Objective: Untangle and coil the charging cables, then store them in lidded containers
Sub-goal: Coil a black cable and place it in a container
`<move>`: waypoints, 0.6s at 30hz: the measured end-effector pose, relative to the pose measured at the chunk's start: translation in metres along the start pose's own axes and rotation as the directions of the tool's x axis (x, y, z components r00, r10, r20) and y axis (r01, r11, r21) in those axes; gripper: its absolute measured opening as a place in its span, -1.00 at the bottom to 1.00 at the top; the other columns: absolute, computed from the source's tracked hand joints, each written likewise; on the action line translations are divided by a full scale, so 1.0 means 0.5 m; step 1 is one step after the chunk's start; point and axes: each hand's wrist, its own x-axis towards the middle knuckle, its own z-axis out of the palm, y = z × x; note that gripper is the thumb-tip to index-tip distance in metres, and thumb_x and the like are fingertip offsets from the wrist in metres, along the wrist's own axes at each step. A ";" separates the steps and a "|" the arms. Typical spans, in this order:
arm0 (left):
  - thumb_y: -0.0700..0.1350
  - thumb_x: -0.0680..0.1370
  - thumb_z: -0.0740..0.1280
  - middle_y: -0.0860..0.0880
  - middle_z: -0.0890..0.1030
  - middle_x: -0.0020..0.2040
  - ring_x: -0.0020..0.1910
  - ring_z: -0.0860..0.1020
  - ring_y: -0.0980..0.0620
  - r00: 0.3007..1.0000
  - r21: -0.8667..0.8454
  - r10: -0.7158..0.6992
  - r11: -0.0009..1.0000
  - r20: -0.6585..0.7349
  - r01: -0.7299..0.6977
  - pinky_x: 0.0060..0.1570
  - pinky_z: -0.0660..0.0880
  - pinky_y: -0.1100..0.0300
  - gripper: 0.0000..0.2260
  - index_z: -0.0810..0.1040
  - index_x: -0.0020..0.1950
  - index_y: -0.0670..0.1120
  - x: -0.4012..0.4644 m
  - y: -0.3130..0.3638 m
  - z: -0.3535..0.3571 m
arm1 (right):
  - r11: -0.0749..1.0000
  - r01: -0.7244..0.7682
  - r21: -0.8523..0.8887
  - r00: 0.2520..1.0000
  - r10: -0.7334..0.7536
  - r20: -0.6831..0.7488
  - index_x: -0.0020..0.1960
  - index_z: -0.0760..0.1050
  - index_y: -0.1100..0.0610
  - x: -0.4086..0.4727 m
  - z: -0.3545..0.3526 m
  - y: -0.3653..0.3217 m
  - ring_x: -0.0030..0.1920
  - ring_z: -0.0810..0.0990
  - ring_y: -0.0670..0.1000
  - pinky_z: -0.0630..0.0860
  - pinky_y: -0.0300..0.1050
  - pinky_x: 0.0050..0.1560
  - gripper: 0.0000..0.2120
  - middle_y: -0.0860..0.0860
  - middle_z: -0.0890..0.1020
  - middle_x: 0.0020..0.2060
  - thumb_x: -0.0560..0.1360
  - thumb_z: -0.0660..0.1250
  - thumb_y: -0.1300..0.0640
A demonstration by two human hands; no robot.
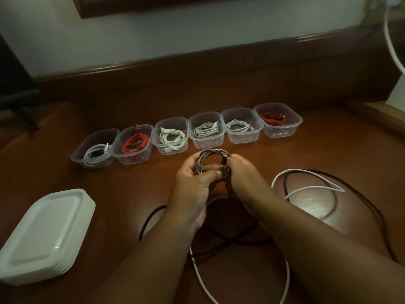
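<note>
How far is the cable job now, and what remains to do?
Done: six open tubs in a row each hold a coiled cable. In hand: left hand and right hand hold a dark coil. Left: loose white cable and black cable on the table, and the lids, stacked aside.

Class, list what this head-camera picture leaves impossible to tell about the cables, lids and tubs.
Head view:
- Loose black cable: path hidden under the forearms.
- Stacked white plastic lids: count unclear, edges blur.
- Dark braided coil: plug type too small; left hand and right hand cover it.

Both hands, left [192, 181] and right [245, 172], curl together, gripping.
</note>
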 end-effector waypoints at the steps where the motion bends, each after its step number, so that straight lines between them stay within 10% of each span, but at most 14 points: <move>1: -0.45 0.49 0.33 -0.08 0.68 -0.17 -0.12 0.69 -0.03 1.000 -0.005 0.001 1.000 0.012 -0.001 -0.20 0.61 0.08 -0.56 0.54 0.24 -0.01 0.000 -0.001 -0.001 | 0.999 -0.028 0.023 1.000 0.028 -0.011 0.10 0.50 0.20 -0.002 -0.005 0.000 0.05 0.50 0.18 0.41 -0.01 0.08 -0.76 0.18 0.54 0.01 0.66 0.05 0.22; 6: -0.43 0.47 0.39 0.03 0.68 0.06 0.03 0.67 0.12 0.973 0.253 0.226 0.939 0.052 -0.232 -0.05 0.62 0.15 -0.39 0.48 0.37 0.13 -0.002 -0.005 -0.011 | 0.984 0.143 -0.110 0.985 -0.130 0.117 0.22 0.53 0.13 -0.014 -0.002 -0.004 0.07 0.63 -0.02 0.52 -0.01 0.17 -0.46 -0.01 0.68 0.04 0.53 0.10 -0.25; 9: -0.38 0.46 0.43 0.12 0.62 0.06 -0.01 0.64 0.26 0.909 0.481 0.391 0.775 0.144 -0.409 -0.08 0.56 0.36 -0.46 0.51 0.35 0.05 -0.006 -0.003 -0.014 | 0.951 0.188 -0.245 0.980 -0.164 0.116 0.20 0.54 0.05 -0.004 -0.004 0.004 0.03 0.63 -0.02 0.54 0.07 0.14 -0.55 -0.02 0.68 0.00 0.59 0.06 -0.20; 18: -0.32 0.51 0.42 0.04 0.64 -0.34 -0.35 0.55 0.13 0.981 0.204 0.195 0.961 -0.015 -0.188 -0.25 0.51 0.27 -0.85 0.68 -0.10 -0.07 0.030 0.012 -0.033 | 0.997 0.044 -0.065 0.995 -0.038 0.092 -0.11 0.47 0.02 -0.004 -0.031 -0.014 -0.26 0.44 -0.06 0.38 -0.04 -0.09 -0.70 -0.05 0.50 -0.30 0.68 0.09 -0.06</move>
